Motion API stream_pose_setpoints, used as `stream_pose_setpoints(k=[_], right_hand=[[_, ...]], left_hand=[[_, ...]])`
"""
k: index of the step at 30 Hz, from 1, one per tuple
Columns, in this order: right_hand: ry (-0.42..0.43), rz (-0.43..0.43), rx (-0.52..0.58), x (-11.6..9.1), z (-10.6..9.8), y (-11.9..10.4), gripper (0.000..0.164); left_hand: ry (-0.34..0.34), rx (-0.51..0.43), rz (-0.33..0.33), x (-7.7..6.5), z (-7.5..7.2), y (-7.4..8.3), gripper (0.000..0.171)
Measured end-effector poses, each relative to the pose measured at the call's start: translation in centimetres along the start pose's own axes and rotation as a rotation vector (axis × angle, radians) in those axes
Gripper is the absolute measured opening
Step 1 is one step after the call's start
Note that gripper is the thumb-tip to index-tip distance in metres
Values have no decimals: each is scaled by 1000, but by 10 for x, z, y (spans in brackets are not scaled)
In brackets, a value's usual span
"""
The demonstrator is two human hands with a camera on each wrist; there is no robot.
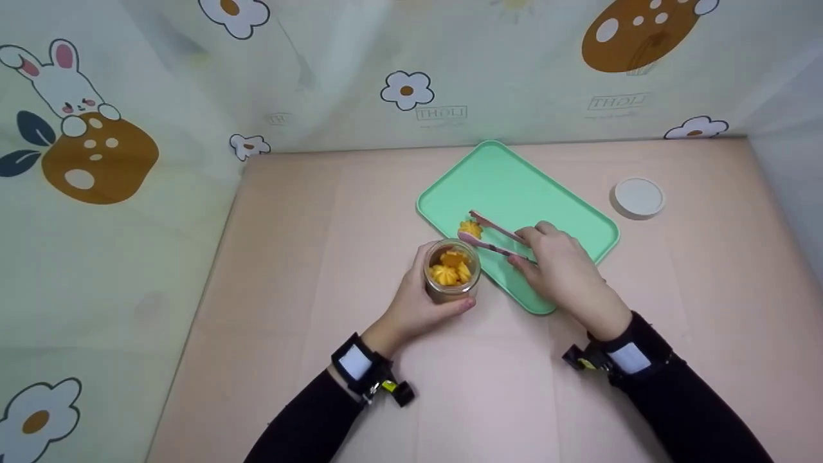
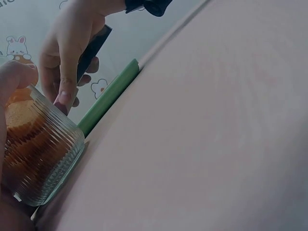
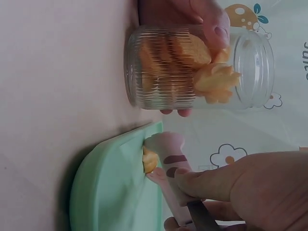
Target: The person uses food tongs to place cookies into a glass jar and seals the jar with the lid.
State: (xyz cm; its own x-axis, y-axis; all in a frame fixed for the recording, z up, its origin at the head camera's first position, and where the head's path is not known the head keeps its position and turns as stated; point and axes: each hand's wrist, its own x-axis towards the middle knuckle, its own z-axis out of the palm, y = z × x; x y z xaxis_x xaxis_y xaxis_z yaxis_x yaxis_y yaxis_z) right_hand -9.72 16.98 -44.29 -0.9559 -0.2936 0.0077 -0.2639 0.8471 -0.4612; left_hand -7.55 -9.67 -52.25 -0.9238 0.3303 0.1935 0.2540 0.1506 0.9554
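My left hand (image 1: 415, 305) grips a ribbed glass jar (image 3: 252, 72), upright and uncovered, with its base close to the table. Several golden, ridged cookies (image 1: 445, 275) lie inside it. In my right hand (image 1: 569, 267) is a pair of pink tongs (image 1: 495, 249), held between thumb and fingers. Their tips straddle a single cookie (image 1: 470, 229) on the green tray (image 1: 514, 186), near the tray edge beside the jar. The right wrist view shows this cookie (image 3: 149, 160) between the tong ends, low over the tray surface.
A round white lid (image 1: 638, 198) lies on the table to the right of the tray. The pale pink tabletop (image 1: 289, 257) meets a patterned curtain (image 1: 341, 77) along its back and left sides. The jar overlaps the tray's near-left edge in the head view.
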Motion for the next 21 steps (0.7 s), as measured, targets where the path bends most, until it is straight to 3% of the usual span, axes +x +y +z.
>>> stream_pose_setpoints(k=[14, 21], right_hand=[[-13, 27, 0, -1, -16, 4, 41], [42, -1, 6, -3, -22, 5, 32]], left_hand=[[3, 5, 1, 1, 0, 0, 92], [6, 16, 12, 0, 0, -1, 92]])
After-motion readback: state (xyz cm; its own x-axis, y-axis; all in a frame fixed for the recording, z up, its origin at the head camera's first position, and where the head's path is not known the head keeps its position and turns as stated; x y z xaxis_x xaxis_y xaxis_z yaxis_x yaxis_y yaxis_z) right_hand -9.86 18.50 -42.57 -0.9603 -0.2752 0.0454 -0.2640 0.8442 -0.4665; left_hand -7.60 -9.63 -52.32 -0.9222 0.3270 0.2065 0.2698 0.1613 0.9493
